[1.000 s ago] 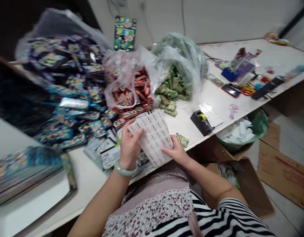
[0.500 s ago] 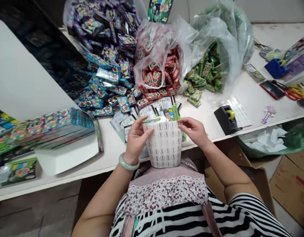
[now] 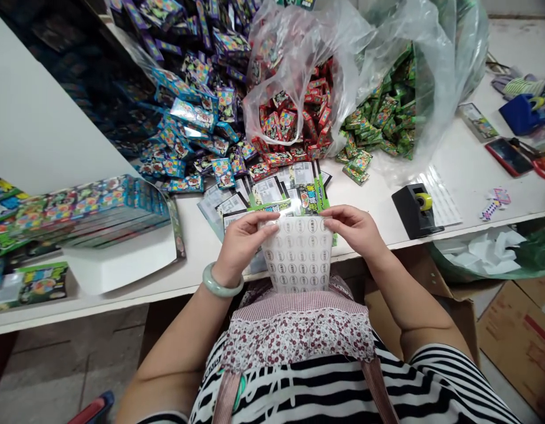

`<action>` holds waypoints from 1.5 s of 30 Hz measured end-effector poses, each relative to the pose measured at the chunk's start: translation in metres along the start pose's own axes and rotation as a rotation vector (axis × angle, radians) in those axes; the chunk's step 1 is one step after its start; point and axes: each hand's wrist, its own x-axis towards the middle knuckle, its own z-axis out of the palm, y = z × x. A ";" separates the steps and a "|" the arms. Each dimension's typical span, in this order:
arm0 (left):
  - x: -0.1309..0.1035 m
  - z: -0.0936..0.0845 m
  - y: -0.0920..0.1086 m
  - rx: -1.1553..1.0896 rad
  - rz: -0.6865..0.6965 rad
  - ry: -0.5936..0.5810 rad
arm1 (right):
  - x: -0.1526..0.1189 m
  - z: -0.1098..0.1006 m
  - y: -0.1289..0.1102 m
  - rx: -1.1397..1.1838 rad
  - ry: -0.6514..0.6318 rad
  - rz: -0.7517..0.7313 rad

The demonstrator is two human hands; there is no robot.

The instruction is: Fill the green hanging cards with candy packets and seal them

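Note:
A translucent sheet of round stickers (image 3: pixel 301 256) hangs over the table's front edge, held at its two top corners. My left hand (image 3: pixel 245 238) pinches the upper left corner between thumb and fingers; a pale green bangle circles that wrist. At the upper right corner, my right hand (image 3: pixel 354 228) grips the sheet the same way. Printed packaging cards (image 3: pixel 267 191) lie fanned on the table just beyond the sheet, partly hidden by it. The sheet's lower end meets the checked apron.
Piles of small blue boxes (image 3: pixel 192 118), red boxes (image 3: pixel 316 118) and green boxes (image 3: pixel 382 121) lie behind, some in clear bags. A display box (image 3: pixel 126 274) with rows of packs stands left. Right are a tape dispenser (image 3: pixel 416 209), a phone (image 3: pixel 508 156) and a bag of paper scraps (image 3: pixel 488 253).
The view has shifted slightly, with the table items on the right appearing farther right. My left hand has rotated a little over the sheet's corner; both hands keep hold of it.

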 end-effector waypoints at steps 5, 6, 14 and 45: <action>-0.006 -0.002 0.007 0.029 -0.017 -0.010 | -0.005 -0.002 -0.008 -0.110 0.009 -0.021; -0.007 -0.002 0.009 0.047 -0.015 -0.006 | -0.006 -0.003 -0.012 -0.169 0.002 -0.046; -0.004 -0.008 0.020 -0.276 -0.334 -0.128 | -0.005 -0.004 -0.019 -0.096 -0.162 0.053; 0.011 0.016 0.038 0.309 0.066 -0.443 | -0.008 0.002 -0.014 -0.155 -0.166 -0.011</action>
